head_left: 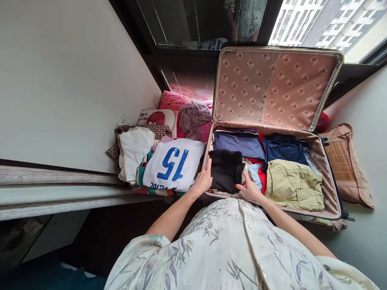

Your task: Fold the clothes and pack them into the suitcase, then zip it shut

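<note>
Black folded cloth lies between the left hand and right hand, each at one side edge, neither clearly nearer; whether fingers grip it cannot be told. Beyond, inside the same open, pink-lined suitcase, lies folded purple-blue cloth.

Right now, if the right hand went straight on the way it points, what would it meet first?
The right hand would likely meet the folded black cloth first; whether they touch is unclear.

From the view's centre, a brown cushion lies at 3 o'clock, a printed pillow at 10, pale curtains near half past 8, a dark-framed window at 12, buildings outside at 2.
</note>
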`<state>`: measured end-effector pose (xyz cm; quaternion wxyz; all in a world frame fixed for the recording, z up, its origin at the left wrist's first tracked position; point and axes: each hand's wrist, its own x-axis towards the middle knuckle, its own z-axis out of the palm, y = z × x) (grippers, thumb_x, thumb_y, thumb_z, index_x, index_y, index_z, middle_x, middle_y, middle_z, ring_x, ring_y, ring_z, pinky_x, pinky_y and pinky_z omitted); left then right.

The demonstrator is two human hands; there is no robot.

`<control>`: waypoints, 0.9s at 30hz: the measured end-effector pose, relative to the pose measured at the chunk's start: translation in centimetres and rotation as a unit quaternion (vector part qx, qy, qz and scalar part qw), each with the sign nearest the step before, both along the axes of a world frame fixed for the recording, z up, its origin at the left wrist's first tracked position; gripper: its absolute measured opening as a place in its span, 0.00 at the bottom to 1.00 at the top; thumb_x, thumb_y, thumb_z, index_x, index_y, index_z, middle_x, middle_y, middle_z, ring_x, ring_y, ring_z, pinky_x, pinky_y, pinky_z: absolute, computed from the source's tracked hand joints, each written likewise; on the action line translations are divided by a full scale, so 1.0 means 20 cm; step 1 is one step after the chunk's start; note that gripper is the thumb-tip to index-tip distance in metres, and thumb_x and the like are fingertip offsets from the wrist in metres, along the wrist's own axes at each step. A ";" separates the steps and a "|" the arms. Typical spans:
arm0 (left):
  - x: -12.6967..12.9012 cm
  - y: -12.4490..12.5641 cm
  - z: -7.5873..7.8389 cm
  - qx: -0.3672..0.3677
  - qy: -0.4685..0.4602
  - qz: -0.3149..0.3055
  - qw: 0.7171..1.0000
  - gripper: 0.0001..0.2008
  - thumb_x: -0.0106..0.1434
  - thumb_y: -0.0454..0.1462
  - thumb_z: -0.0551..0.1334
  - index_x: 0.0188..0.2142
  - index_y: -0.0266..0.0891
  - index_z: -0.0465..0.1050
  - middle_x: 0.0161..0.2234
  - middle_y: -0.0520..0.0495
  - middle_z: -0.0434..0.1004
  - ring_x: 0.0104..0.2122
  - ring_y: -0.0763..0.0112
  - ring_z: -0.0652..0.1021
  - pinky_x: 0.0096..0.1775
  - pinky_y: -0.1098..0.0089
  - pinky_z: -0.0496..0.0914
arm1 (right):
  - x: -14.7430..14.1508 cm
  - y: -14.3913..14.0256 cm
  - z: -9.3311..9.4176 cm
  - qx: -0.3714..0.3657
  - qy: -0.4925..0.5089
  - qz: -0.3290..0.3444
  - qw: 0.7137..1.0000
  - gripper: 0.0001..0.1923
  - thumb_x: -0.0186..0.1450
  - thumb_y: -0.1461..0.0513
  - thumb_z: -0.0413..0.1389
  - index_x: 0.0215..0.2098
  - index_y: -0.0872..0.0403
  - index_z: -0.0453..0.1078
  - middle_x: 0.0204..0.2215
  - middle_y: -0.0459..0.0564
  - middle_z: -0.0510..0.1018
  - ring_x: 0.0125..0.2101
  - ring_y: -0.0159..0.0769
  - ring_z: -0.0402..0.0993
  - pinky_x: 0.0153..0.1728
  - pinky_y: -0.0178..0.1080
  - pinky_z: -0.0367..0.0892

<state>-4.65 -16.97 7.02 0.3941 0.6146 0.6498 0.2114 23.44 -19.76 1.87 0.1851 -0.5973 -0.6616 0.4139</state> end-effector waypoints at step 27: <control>-0.05 -0.09 -0.13 0.032 0.051 -0.295 0.954 0.24 0.70 0.42 0.61 0.65 0.46 0.71 0.65 0.36 0.68 0.64 0.52 0.70 0.64 0.49 0.63 | -0.16 0.27 -0.28 0.106 -0.349 0.246 0.898 0.40 0.65 0.51 0.59 0.73 0.35 0.55 0.77 0.56 0.43 0.73 0.68 0.42 0.61 0.68 0.56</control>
